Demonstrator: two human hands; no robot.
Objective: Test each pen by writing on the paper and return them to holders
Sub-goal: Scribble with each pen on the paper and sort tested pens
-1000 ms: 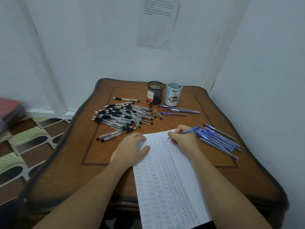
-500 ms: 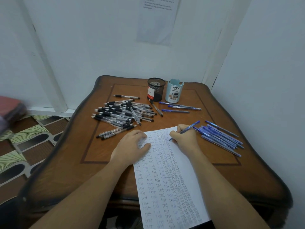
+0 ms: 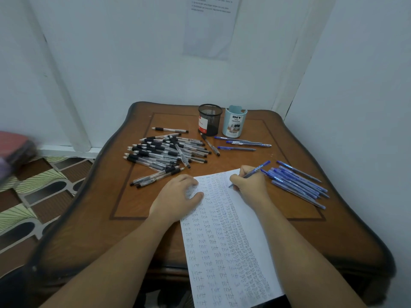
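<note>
**Blue pen on the paper, grip partly hidden**

From the head camera we are looking down at a wooden bench [image 3: 89, 218] in a corner. The paper [image 3: 224, 245] is lying in the middle, running past the bench's near edge and out of the bottom of the frame, so its lower end is cut off. Rows of handwriting are covering it. Toward the right they are crowding together too small to read. A printed sheet [image 3: 211, 25] on the wall is being cut by the top of the frame, its text illegible. A reddish shape [image 3: 13, 147] at the left edge is blurring beyond recognition. The insides of the black mesh holder [image 3: 209, 120] and the pale blue holder [image 3: 234, 121], standing side by side at the back, are hard to make out.

The right hand [image 3: 249, 183] is resting on the paper's upper right corner, its fingers [image 3: 239, 177] clamping a blue pen [image 3: 255, 171]. The barrel is slanting up to the right, the tip is pointing down at the sheet, and the hand is hiding much of the grip. The left hand [image 3: 175, 196] is lying palm down on the paper's upper left edge, fingers relaxed and slightly apart. Black pens [image 3: 164, 152] are lying heaped beyond it. A row of blue pens [image 3: 295, 183] is lying just beside the right hand, and three further blue pens [image 3: 242, 143] are lying in front of the holders.
</note>
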